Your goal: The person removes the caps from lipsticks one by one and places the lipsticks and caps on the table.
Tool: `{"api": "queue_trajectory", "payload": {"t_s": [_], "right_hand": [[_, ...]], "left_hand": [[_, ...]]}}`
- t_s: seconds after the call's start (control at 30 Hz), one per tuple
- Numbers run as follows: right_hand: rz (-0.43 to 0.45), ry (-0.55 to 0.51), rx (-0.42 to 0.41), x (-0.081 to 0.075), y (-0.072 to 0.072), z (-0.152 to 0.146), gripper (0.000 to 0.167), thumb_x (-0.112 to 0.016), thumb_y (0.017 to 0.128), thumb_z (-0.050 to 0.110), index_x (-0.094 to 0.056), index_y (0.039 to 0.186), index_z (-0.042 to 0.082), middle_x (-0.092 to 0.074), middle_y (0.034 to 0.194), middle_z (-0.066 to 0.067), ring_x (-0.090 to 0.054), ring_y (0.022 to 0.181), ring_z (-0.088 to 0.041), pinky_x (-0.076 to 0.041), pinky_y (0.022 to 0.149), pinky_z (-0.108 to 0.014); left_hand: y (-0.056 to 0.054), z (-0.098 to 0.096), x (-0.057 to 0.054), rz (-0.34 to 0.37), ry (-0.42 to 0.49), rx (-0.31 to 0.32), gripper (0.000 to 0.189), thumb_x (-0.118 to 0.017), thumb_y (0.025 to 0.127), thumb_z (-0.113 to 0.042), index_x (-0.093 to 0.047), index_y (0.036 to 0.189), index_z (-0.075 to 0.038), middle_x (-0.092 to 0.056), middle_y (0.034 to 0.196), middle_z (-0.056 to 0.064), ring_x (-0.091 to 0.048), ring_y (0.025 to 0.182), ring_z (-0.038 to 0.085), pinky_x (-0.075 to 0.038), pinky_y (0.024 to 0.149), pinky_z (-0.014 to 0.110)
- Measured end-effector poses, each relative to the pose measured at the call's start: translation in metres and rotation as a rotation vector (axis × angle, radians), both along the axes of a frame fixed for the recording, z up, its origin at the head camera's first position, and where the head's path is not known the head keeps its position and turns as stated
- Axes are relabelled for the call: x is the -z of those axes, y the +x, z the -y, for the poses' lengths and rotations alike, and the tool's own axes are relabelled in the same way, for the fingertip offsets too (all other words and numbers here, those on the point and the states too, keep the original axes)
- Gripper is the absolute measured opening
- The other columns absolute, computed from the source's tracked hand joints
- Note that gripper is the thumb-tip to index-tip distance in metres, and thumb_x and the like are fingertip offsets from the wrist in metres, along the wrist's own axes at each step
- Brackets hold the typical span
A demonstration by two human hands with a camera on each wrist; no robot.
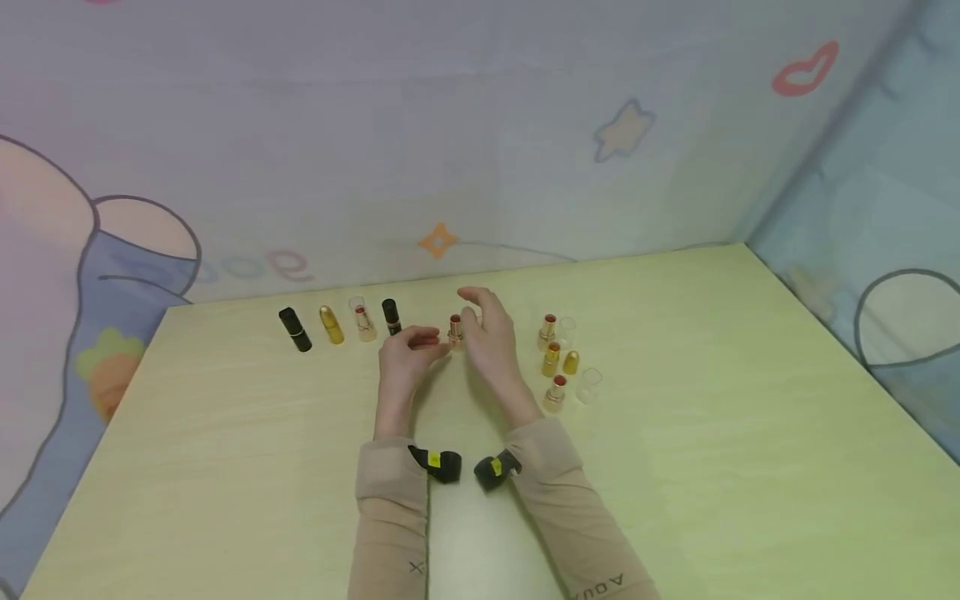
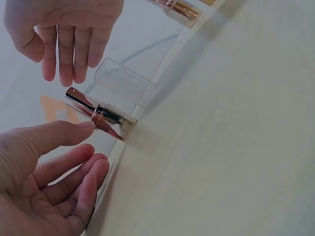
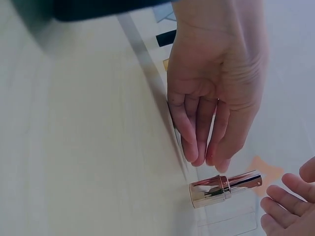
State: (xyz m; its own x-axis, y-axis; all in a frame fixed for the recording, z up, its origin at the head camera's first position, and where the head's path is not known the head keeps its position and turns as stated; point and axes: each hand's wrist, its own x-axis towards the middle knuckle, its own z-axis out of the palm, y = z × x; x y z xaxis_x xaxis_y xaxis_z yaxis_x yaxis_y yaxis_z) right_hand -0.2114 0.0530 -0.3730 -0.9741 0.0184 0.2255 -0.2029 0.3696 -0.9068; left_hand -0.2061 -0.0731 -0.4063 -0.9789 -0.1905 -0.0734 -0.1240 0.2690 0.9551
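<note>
Over the pale table (image 1: 225, 467), your 2 hands face each other: your right hand (image 1: 489, 337), fingers extended and relaxed, holds nothing! Your left hand (image 1: 409, 357), thumb and fingers parted, has no grip either. Off to the left, 4 capped lipsticks (image 1: 295, 329); to the right, 3 uncapped lipsticks (image 1: 555, 395). And between your palms, the middle lipstick (image 1: 455, 322) stands upright, uncapped, right by your left thumb; touching, I can't tell. Just beside it, its clear cap (image 2: 125, 81)!
</note>
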Motion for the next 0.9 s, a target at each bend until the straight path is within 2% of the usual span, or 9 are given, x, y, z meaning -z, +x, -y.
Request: {"api": "queue_trajectory", "payload": {"t_s": [0.37, 0.53, 0.67, 0.9], "right_hand": [[-0.044, -0.006, -0.045, -0.004, -0.003, 0.007, 0.033, -0.051, 0.096, 0.018, -0.056, 0.127, 0.007, -0.059, 0.134, -0.010, -0.049, 0.132, -0.026, -0.035, 0.113, -0.043], [-0.051, -0.058, -0.092, -0.008, -0.001, 0.014, 0.034, -0.057, 0.094, 0.014, -0.056, 0.126, 0.004, -0.059, 0.132, -0.012, -0.050, 0.129, -0.028, -0.045, 0.105, -0.043], [-0.078, -0.016, -0.088, -0.011, -0.001, 0.021, 0.034, -0.059, 0.093, 0.012, -0.056, 0.126, 0.005, -0.060, 0.131, -0.011, -0.053, 0.127, -0.027, -0.049, 0.099, -0.041], [-0.125, 0.014, -0.084, -0.014, -0.002, 0.026, 0.035, -0.062, 0.091, 0.010, -0.057, 0.125, 0.006, -0.060, 0.132, -0.010, -0.053, 0.127, -0.027, -0.045, 0.105, -0.044]], "left_hand": [[0.011, 0.016, -0.003, 0.034, 0.023, -0.120, 0.031, -0.074, 0.081, -0.011, -0.069, 0.110, 0.000, -0.071, 0.106, 0.019, -0.066, 0.099, 0.028, -0.051, 0.089, 0.036], [0.016, 0.020, -0.006, 0.037, -0.004, -0.216, 0.029, -0.074, 0.081, -0.010, -0.070, 0.107, 0.001, -0.071, 0.104, 0.020, -0.067, 0.094, 0.030, -0.051, 0.085, 0.037], [0.018, 0.022, -0.009, 0.031, -0.020, -0.264, 0.029, -0.074, 0.081, -0.010, -0.070, 0.106, 0.002, -0.071, 0.102, 0.021, -0.068, 0.092, 0.031, -0.052, 0.084, 0.038], [0.016, 0.024, -0.010, 0.050, -0.023, -0.330, 0.034, -0.074, 0.080, -0.010, -0.068, 0.112, 0.001, -0.070, 0.108, 0.019, -0.066, 0.098, 0.030, -0.052, 0.087, 0.040]]}}
